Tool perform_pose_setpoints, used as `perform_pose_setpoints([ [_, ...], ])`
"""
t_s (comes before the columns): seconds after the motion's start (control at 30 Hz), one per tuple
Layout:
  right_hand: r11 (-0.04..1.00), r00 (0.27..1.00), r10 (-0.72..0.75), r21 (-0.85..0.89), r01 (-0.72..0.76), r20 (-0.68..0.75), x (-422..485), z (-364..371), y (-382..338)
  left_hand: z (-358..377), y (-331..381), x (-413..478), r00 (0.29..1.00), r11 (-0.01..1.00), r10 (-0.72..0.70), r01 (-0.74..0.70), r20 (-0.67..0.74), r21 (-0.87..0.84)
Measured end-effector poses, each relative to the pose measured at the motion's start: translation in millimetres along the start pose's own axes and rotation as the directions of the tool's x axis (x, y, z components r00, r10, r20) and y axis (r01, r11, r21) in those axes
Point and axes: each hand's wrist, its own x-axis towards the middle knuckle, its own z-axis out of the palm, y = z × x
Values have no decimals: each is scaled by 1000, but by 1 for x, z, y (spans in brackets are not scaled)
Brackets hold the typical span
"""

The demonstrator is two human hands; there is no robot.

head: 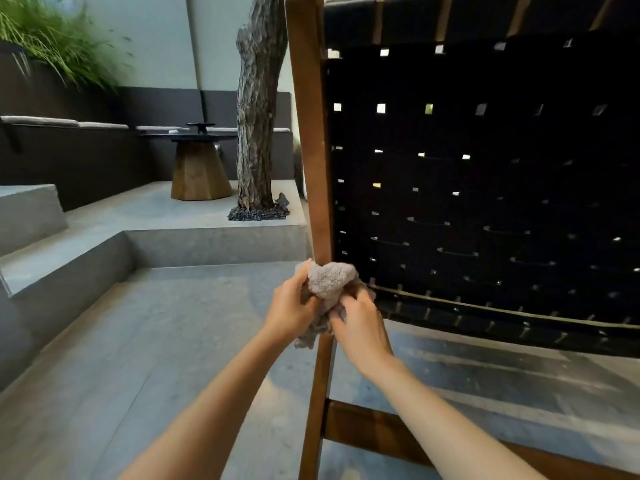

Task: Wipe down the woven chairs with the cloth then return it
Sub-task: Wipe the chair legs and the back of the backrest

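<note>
A woven chair [485, 174] fills the right half of the view, seen from behind: black woven straps on a brown wooden frame. A grey fluffy cloth [329, 280] is bunched against the chair's left wooden post, near the bottom of the woven back. My left hand [291, 306] grips the cloth from the left. My right hand [360, 323] grips its lower right part, in front of the post. Part of the cloth hangs down between my hands.
Grey stone floor and steps [69, 258] lie to the left. A tree trunk [258, 109] rises from a raised platform beside the chair. A dark round table [197, 161] on a wooden base stands further back, with a bench and grassy planter behind.
</note>
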Motion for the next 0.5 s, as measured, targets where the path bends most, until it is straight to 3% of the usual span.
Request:
perform_pose_setpoints([
  [0.2, 992, 979, 123, -50, -117, 161, -17, 32, 38, 30, -33, -14, 993, 998, -68, 66, 95, 17],
  [0.37, 973, 972, 216, 58, -221, 88, -10, 55, 47, 49, -45, -7, 987, 985, -154, 157, 48, -71],
  [0.5, 973, 974, 211, 78, -218, 86, 4, 63, 53, 58, -55, -1, 985, 977, -171, 174, 35, -119],
])
